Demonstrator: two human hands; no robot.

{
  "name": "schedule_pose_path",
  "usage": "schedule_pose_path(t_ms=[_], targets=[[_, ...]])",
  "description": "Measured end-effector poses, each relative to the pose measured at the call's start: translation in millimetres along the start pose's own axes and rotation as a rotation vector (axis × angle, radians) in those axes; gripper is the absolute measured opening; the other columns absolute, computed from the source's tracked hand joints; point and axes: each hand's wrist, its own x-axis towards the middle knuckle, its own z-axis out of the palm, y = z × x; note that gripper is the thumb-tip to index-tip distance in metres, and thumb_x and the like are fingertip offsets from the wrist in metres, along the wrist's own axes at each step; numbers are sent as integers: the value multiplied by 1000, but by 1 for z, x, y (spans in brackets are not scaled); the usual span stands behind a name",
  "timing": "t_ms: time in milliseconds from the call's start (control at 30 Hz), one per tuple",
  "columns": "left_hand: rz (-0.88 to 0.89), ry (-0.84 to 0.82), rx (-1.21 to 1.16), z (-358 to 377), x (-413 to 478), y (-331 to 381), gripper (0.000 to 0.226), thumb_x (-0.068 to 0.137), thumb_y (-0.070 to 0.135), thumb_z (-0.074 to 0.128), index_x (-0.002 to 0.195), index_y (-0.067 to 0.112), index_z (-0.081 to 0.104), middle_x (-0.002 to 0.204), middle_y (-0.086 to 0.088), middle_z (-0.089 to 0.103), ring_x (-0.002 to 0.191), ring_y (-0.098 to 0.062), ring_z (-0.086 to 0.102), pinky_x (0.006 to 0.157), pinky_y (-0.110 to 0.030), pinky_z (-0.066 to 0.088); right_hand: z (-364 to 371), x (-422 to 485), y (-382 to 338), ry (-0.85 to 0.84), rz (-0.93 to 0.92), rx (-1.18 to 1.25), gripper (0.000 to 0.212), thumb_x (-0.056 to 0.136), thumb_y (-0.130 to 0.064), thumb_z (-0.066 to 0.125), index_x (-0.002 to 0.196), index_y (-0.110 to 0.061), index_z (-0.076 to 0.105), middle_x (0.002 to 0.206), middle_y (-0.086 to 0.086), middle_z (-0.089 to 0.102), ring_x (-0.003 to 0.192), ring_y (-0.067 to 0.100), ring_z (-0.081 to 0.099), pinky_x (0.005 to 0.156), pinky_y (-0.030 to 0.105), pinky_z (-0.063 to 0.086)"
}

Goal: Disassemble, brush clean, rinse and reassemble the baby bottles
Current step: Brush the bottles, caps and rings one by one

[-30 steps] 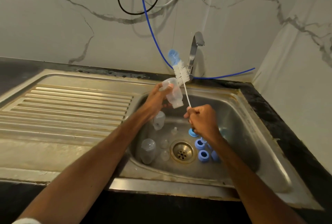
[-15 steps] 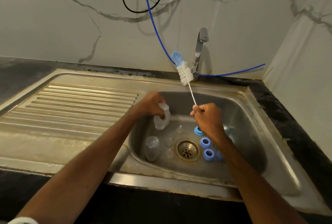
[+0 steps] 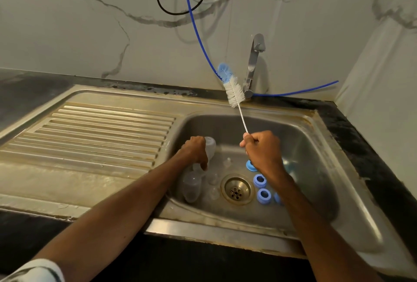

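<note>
marbled wall behind, a steel sink sunk in a dark table. loose parts lie in the basin, likely kept together for scrubbing: blue rings right of the drain, a spare bottle left of it. the left hand curls round the held bottle, low against the basin floor. the right hand is fisted tight on the wire of the brush, bristles raised clear near the tap, probably ready for the next piece.
</note>
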Motion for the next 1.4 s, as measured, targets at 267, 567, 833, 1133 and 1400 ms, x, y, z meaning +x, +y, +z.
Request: schedule_pose_path(t_ms=[267,567,833,1133,1400], targets=[[-30,3,50,1,-6,5,91,67,31,95,140,8,46,137,-12,53,124,-32,56,104,-43,50,-2,-2,0,-1,-7,12,41,99,-18,60,66,4,70,50,-2,63,47,-2,58,50,15,44],[163,355,433,-9,-19,33,53,88,31,77,133,12,56,135,-11,58,129,-29,50,97,-37,48,-2,-1,0,5,5,11,41,99,-20,60,66,3,70,51,6,63,47,8,60,46,14,41],[506,-68,632,19,-15,49,45,84,31,82,122,16,63,130,-5,63,120,-24,61,99,-39,52,0,-1,0,9,-46,-16,41,98,-23,59,68,3,71,62,16,69,61,31,65,61,38,49],[550,-64,796,42,-2,44,52,90,24,77,133,10,54,135,-13,59,120,-30,63,92,-40,52,-2,-1,1,16,-50,-30,42,98,-24,58,68,3,70,60,15,67,57,30,64,59,41,52],[637,26,848,54,0,42,22,103,10,50,122,8,61,124,-11,66,112,-29,66,88,-37,51,-2,1,1,24,-67,-26,41,98,-23,59,68,3,70,61,16,68,59,31,65,61,40,50]])
